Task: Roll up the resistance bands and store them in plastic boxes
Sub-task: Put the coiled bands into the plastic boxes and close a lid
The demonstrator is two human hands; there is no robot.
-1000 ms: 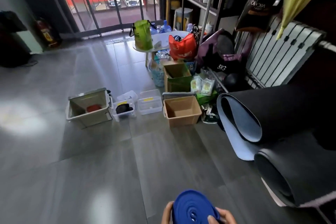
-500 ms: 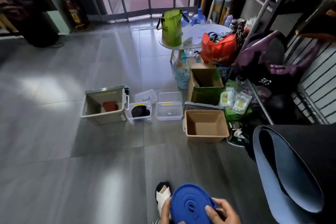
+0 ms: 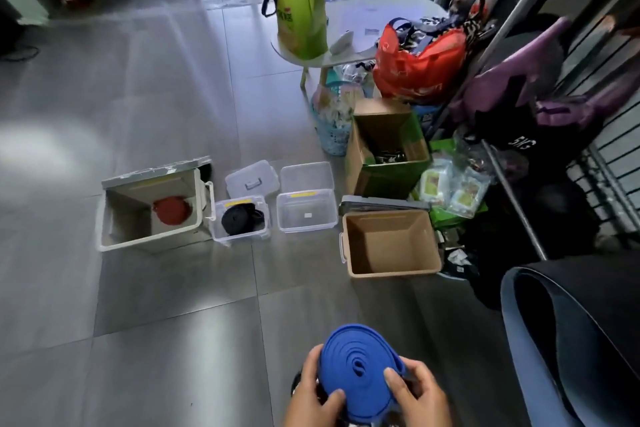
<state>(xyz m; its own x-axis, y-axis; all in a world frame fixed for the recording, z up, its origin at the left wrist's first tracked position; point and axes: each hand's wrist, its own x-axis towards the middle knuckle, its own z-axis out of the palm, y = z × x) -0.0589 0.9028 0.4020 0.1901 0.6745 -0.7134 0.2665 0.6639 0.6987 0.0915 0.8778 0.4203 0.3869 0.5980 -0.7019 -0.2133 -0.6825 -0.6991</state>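
Both hands are engaged at the bottom edge of the view, well in front of the empty clear box [image 3: 311, 206] that stands on the grey tiled floor [image 3: 156, 305]. The left hand [image 3: 311, 395] grips the left side of a rolled blue band [image 3: 360, 371], its thumb lying on the coil's face and its fingers curled round the rim. The right hand [image 3: 420, 395] grips the right side in the same manner, thumb on the face, fingers underneath. The band is wound in a flat spiral and held clear of the floor; its outer turn stands slightly loose at the upper right. Just left of the empty clear box stands a second clear box [image 3: 242, 237] holding a coiled black band [image 3: 240, 218]. Further left is a white bin [image 3: 128, 218] with a red band [image 3: 172, 210] lying inside. Two clear lids [image 3: 251, 178] lie behind the clear boxes. Just right of the empty clear box stands a tan box [image 3: 388, 246] with nothing visible in it, and behind that an open cardboard carton [image 3: 388, 149]. Far behind the empty clear box a small round desk [image 3: 349, 57] carries a green bag [image 3: 303, 7]; a red bag [image 3: 419, 69] sits at its right edge. A rolled dark mat [image 3: 571, 340] lies well to the right.
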